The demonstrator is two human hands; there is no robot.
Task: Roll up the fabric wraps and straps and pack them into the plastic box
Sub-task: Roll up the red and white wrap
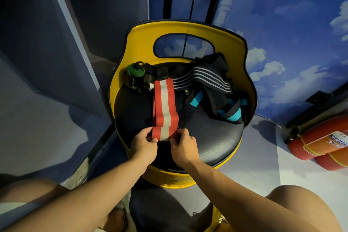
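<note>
A red wrap with a pale centre stripe (163,105) lies lengthwise on the black cushion of a yellow barrel seat (222,143). Its near end is folded over. My left hand (144,144) pinches that end's left corner and my right hand (183,146) pinches its right corner. Behind it sit a rolled green wrap (135,72), a black wrap with white stripes (202,79) and black straps with blue bands (228,108). No plastic box is in view.
The yellow seat back (143,43) curves round the far side of the cushion. Two red fire extinguishers (318,145) lie on the floor at the right. A dark partition (56,43) stands at the left. My knees frame the bottom.
</note>
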